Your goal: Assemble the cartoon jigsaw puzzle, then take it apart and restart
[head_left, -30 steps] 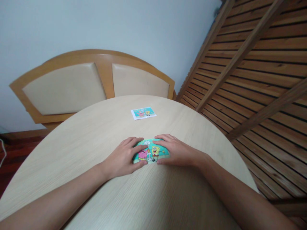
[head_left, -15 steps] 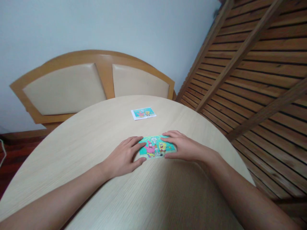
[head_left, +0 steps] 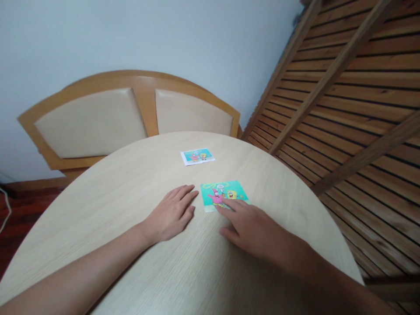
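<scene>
1. Left hand (head_left: 173, 214): fingers extended and loosely bent, thumb slightly apart, gripping nothing; it rests on the table (head_left: 114, 205) just left of the near picture card (head_left: 226, 191), with a slim gap between fingertips and card
2. Right hand (head_left: 252, 227): fingers loosely spread, thumb apart, pinching nothing; the fingertips lie over the near picture card's lower part, and the thumb sits on the person's side of that card; whether the fingertips press or merely hover cannot be told
3. Workpiece position: the near picture card lies flat on the table, cartoon side up, its lower right corner hidden by the right hand; one sheet or joined pieces cannot be told
4. Recommended handling: the step in hand appears to be light adjustment of the near picture card; apply flat fingertips with low, even pressure, push along its edges rather than across its printed face, and use the left hand as a side stop; uneven force may turn or crease it
5. Containers: no box or tray is visible; the table serves as the bearing surface, carrying the near picture card and, beyond it, the far picture card (head_left: 197, 156), which shows a similar design
</scene>
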